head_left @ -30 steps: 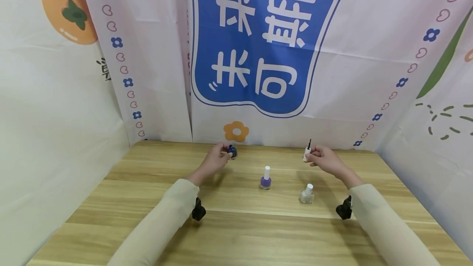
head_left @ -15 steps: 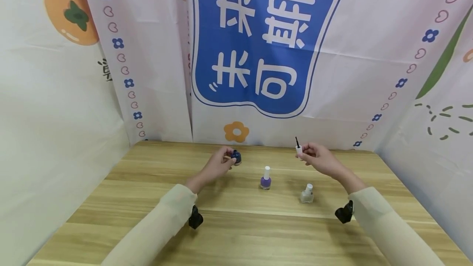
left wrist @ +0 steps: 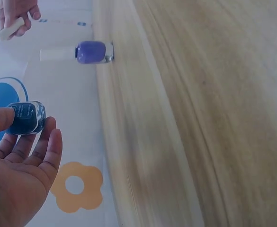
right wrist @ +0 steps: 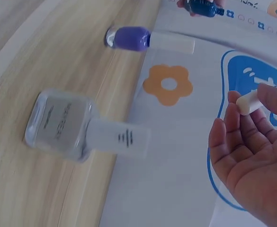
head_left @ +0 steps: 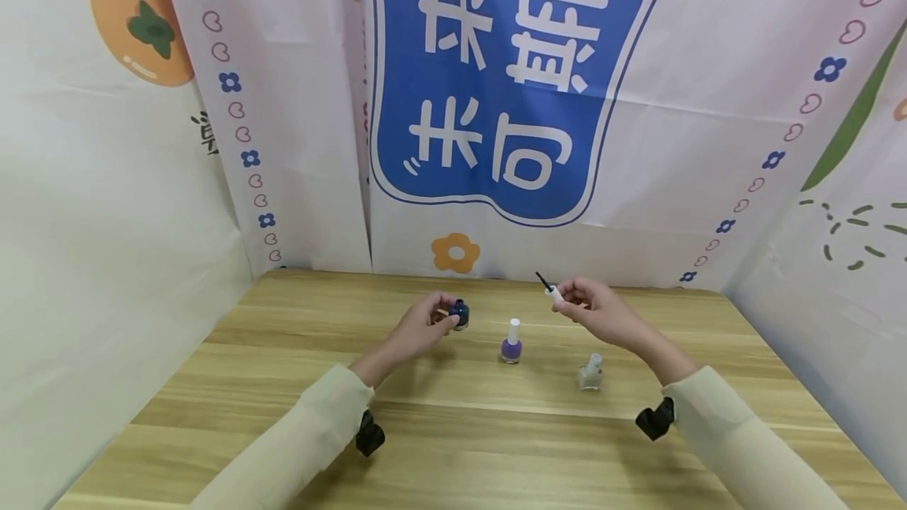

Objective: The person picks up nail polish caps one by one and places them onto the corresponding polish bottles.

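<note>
My left hand [head_left: 420,330] pinches a dark blue nail polish bottle [head_left: 460,314] between thumb and fingers; its neck is uncapped. In the left wrist view the bottle [left wrist: 27,117] shows small print on its side. My right hand [head_left: 598,310] holds a white nail polish cap [head_left: 555,294] whose dark brush points up and to the left. Between the hands, nearer me, a purple nail polish bottle [head_left: 511,346] stands upright with its white cap on. A clear-greyish nail polish bottle [head_left: 590,375], white-capped, stands below my right hand.
The wood-grain table [head_left: 453,455] ends at a printed cloth wall [head_left: 312,179] at the back, with more cloth on both sides. A small black camera [head_left: 370,434] hangs at the left wrist, another camera [head_left: 655,418] at the right.
My right hand has moved left with the cap, its brush tilting further leftward. My left hand has brought the blue bottle slightly right and nearer me. The two standing bottles stay put.
</note>
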Tool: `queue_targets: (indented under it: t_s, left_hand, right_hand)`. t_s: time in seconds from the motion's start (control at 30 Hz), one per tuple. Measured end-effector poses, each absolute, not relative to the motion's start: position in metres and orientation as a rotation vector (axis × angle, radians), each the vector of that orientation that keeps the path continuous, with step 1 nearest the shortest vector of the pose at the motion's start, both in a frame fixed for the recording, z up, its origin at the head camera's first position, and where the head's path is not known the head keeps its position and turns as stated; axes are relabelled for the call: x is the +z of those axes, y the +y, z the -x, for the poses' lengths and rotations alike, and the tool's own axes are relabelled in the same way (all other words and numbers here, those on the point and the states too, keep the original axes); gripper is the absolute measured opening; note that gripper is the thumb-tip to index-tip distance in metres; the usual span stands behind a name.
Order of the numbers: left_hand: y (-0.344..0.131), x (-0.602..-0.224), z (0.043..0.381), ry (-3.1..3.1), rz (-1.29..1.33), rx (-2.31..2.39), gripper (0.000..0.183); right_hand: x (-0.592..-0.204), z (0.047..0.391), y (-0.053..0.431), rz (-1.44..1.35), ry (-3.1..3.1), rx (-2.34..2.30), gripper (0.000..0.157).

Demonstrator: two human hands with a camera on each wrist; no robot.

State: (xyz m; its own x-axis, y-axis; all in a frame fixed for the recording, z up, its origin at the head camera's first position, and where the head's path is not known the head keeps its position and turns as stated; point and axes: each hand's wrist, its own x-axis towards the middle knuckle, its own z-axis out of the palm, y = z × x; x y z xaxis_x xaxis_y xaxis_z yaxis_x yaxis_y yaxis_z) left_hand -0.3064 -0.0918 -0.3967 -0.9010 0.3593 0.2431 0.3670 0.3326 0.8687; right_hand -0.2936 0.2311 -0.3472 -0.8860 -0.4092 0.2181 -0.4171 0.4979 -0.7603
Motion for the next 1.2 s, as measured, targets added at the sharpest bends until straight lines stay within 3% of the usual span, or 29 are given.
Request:
queue_targets:
  t_s: [1.2]
  left_hand:
    - [-0.083,-0.407,0.273,-2.545,0.927,-1.734,0.021]
  right_hand:
    - [-0.342,0.272,0.177,-1.030,-2.662,1.188,0.010]
